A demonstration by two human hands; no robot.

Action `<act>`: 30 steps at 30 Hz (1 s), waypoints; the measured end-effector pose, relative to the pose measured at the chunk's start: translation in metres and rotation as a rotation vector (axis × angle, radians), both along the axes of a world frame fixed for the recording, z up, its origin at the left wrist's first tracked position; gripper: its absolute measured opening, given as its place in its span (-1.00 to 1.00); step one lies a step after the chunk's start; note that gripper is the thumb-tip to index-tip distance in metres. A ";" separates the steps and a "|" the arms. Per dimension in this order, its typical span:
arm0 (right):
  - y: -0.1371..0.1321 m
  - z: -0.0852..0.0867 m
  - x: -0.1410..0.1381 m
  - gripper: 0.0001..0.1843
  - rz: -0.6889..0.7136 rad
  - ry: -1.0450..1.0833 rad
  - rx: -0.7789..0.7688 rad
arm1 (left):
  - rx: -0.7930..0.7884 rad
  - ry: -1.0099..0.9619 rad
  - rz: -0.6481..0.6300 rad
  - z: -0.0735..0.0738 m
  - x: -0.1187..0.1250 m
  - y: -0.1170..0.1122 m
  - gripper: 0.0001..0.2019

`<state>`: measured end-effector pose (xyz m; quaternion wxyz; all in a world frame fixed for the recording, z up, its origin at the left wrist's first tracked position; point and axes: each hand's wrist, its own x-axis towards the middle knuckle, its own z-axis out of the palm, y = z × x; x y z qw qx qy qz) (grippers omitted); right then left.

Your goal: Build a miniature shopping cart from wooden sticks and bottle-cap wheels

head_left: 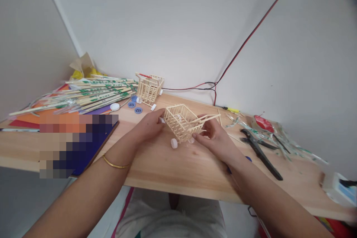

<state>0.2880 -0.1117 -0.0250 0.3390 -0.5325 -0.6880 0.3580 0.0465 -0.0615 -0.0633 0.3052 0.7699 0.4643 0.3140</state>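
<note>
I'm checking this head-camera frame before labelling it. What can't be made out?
- Pixelated patch: hides whatever lies there.
- Right hand fingertips: behind the stick cart.
- Box: blurred near the right edge.
- Second cart: too small for detail.

A: We see left hand [149, 124] and right hand [214, 139] both gripping the stick cart [182, 122], centre table [167, 167].

B: Second cart [149, 88] at 11 o'clock beside chopstick pile [92, 95]. Pliers [259, 150] at 3 o'clock.
</note>
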 end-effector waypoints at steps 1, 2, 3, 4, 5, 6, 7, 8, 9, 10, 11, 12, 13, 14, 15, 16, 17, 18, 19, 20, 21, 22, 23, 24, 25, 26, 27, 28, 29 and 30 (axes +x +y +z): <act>0.000 0.000 0.001 -0.55 -0.010 -0.020 0.004 | -0.004 0.001 0.001 0.000 0.000 0.000 -0.68; 0.000 -0.001 0.001 -0.54 -0.020 -0.039 0.006 | -0.009 0.002 0.002 0.000 0.000 0.000 -0.67; 0.000 -0.001 0.001 -0.54 -0.028 -0.053 0.010 | -0.010 0.000 0.005 0.000 0.000 0.000 -0.67; -0.001 -0.001 0.002 -0.53 -0.032 -0.063 0.015 | -0.011 -0.003 0.006 0.000 0.000 0.001 -0.66; -0.001 -0.001 0.002 -0.53 -0.036 -0.070 0.019 | -0.010 -0.010 0.004 0.000 0.000 0.001 -0.65; -0.001 0.000 0.002 -0.52 -0.037 -0.074 0.023 | -0.013 -0.015 0.004 0.000 0.000 0.001 -0.63; -0.002 0.000 0.002 -0.52 -0.037 -0.077 0.023 | -0.018 -0.019 0.006 0.000 0.000 0.001 -0.61; -0.002 0.001 0.002 -0.52 -0.039 -0.081 0.022 | -0.025 -0.021 0.007 -0.001 -0.001 0.001 -0.59; -0.003 0.002 0.002 -0.53 -0.041 -0.085 0.019 | -0.030 -0.023 0.007 -0.001 -0.001 0.002 -0.57; -0.003 0.002 0.002 -0.54 -0.044 -0.089 0.014 | -0.033 -0.023 0.007 -0.002 -0.001 0.002 -0.56; -0.003 0.003 0.003 -0.55 -0.047 -0.094 0.010 | -0.034 -0.020 0.007 -0.002 -0.001 0.002 -0.56; -0.004 0.004 0.003 -0.57 -0.049 -0.098 0.007 | -0.034 -0.018 0.005 -0.002 -0.001 0.002 -0.55; -0.004 0.004 0.003 -0.59 -0.050 -0.101 0.004 | -0.029 -0.017 0.001 -0.003 -0.001 0.002 -0.55; -0.004 0.004 0.003 -0.61 -0.046 -0.098 0.002 | -0.025 -0.015 -0.001 -0.003 -0.001 0.003 -0.56; -0.004 0.004 0.004 -0.62 -0.042 -0.092 0.004 | -0.023 -0.013 0.000 -0.004 -0.001 0.003 -0.57; -0.004 0.004 0.003 -0.62 -0.037 -0.085 0.008 | -0.024 -0.009 0.003 -0.004 -0.001 0.003 -0.57; -0.004 0.004 0.003 -0.63 -0.033 -0.080 0.014 | -0.026 -0.002 0.008 -0.004 -0.001 0.003 -0.57; -0.003 0.003 0.003 -0.63 -0.029 -0.079 0.018 | -0.028 0.004 0.013 -0.004 -0.001 0.003 -0.58; -0.003 0.003 0.003 -0.64 -0.027 -0.082 0.021 | -0.030 0.009 0.016 -0.004 -0.001 0.002 -0.58; -0.002 0.002 0.003 -0.65 -0.025 -0.087 0.023 | -0.029 0.011 0.017 -0.004 -0.001 0.002 -0.58; -0.002 0.001 0.003 -0.66 -0.022 -0.091 0.023 | -0.023 0.008 0.017 -0.004 -0.001 0.002 -0.59; -0.002 0.000 0.003 -0.67 -0.018 -0.092 0.024 | -0.015 0.004 0.015 -0.004 -0.001 0.002 -0.60; -0.001 -0.001 0.004 -0.67 -0.013 -0.092 0.026 | -0.007 0.000 0.013 -0.004 -0.001 0.003 -0.61; -0.001 -0.001 0.004 -0.67 -0.007 -0.090 0.028 | 0.000 -0.002 0.010 -0.004 -0.001 0.003 -0.61; -0.001 -0.002 0.004 -0.66 -0.004 -0.087 0.029 | 0.003 -0.001 0.005 -0.005 -0.001 0.003 -0.62; -0.002 -0.002 0.004 -0.66 -0.005 -0.088 0.027 | 0.002 0.002 0.001 -0.005 -0.001 0.003 -0.62; -0.002 -0.001 0.004 -0.66 -0.009 -0.090 0.024 | -0.001 0.006 0.001 -0.005 -0.001 0.003 -0.62; -0.002 -0.001 0.004 -0.66 -0.015 -0.093 0.020 | -0.006 0.010 0.003 -0.005 -0.001 0.004 -0.62; -0.003 -0.001 0.004 -0.66 -0.019 -0.094 0.017 | -0.010 0.011 0.010 -0.005 -0.001 0.004 -0.61; -0.003 0.000 0.004 -0.65 -0.022 -0.093 0.015 | -0.013 0.010 0.016 -0.005 -0.001 0.003 -0.61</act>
